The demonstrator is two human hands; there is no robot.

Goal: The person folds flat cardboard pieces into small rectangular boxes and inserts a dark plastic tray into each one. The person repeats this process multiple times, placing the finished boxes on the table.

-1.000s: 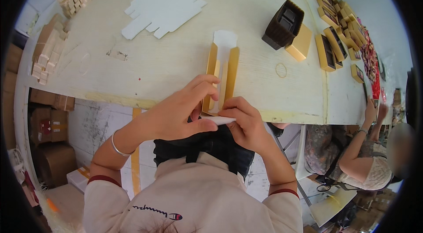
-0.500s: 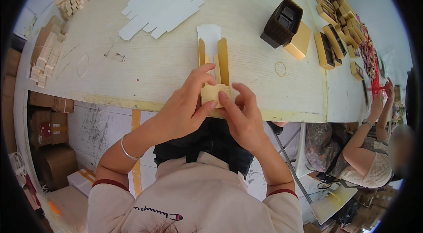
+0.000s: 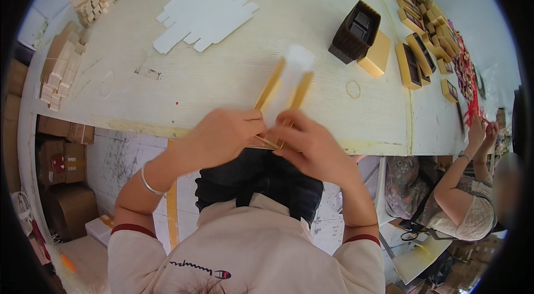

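Observation:
A partly folded cardboard box (image 3: 283, 91), gold on its raised side walls and white inside, lies at the table's front edge and tilts toward the right. My left hand (image 3: 236, 132) grips its near left corner with bent fingers. On the near right corner, my right hand (image 3: 308, 141) is closed with thumb and fingers pinching the cardboard. The near end of the box is largely hidden by both hands, and motion blurs its far end. Beyond it lies a stack of flat white box blanks (image 3: 208, 13).
Dark plastic trays (image 3: 356, 32) stand nested beside a gold box (image 3: 378, 55). Several gold boxes (image 3: 420, 55) line the far right. Bundled blanks (image 3: 61, 68) sit at the left edge. A rubber band (image 3: 353, 89) lies on the table (image 3: 211, 88). Another person's hands (image 3: 483, 132) hold red material at right.
The box has swung from straight to slanting right at its far end. My left hand has drawn down from its inside to the near corner, and my right hand has shifted around the near end.

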